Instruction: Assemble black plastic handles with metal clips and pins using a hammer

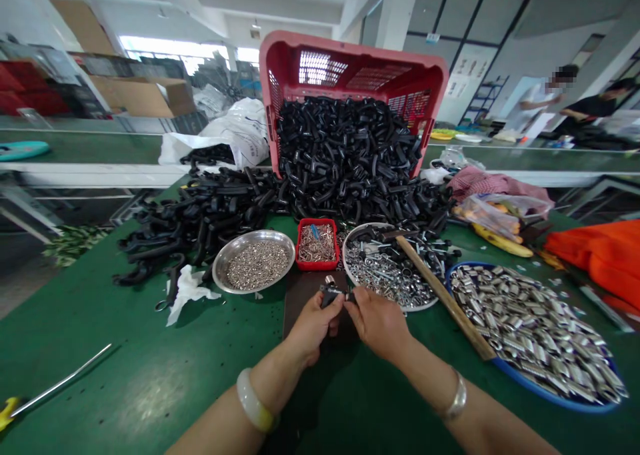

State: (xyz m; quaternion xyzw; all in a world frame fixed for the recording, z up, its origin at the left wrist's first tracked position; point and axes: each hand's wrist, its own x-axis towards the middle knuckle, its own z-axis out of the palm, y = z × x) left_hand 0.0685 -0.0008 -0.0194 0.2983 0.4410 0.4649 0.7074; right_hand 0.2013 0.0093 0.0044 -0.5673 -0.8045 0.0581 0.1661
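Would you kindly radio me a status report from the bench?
Left hand holding a small black part. Right hand at its right side, grip partly hidden. Wooden-handled hammer to the right, apparently not in the way.

Before the red tray [317, 266], left hand [311, 327] and right hand [381, 322] pinch close together, fingers [357, 318] bent, forearms [433, 378] angling inward.

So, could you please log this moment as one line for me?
left hand: holds black part; right hand: at its right end; left: steel bowl; ahead: red tray; right: white bowl, blue basin
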